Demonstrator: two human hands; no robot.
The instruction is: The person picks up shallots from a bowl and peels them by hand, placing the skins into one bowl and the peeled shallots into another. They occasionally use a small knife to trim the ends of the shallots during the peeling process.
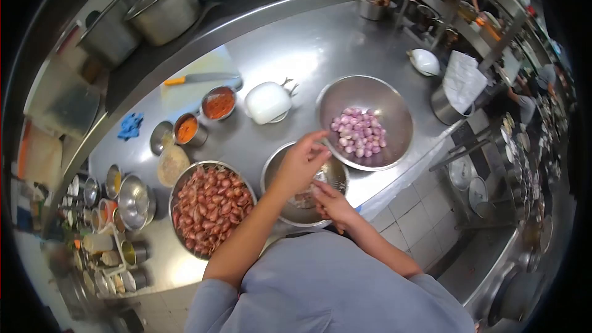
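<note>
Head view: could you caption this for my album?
Left hand and right hand over a steel bowl, between unpeeled shallots and peeled ones.

There are two shallot-filled bowls (399,110) and one orange-handled knife (202,78).

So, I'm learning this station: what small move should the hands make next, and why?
Probably move the left hand to the unpeeled shallots for one: their bowl is full, peeled shallots sit in another bowl, and no shallot clearly shows in that hand.

Left hand (304,163) forward, right hand (333,202) nearer body, forearms (251,235) bare
</note>
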